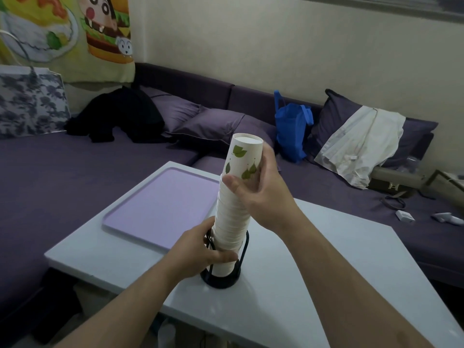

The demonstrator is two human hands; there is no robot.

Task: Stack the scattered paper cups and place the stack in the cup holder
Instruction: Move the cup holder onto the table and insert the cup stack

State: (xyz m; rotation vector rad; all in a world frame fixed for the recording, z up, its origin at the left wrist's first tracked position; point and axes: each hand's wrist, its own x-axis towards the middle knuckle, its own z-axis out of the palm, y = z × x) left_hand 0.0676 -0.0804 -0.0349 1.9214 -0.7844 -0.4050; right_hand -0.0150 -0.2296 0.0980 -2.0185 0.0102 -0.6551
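A tall stack of white paper cups, upside down with green leaf prints on the top cup, stands inside the black wire cup holder on the white table. The stack leans slightly to the right. My right hand grips the stack near its top, thumb on the front. My left hand wraps around the holder's wires and the stack's lower part. The stack's bottom rim is hidden by the holder's base.
A lilac tray lies on the table's far left part. A purple sofa wraps around behind, carrying cushions, black clothing, a blue bag and white fabric.
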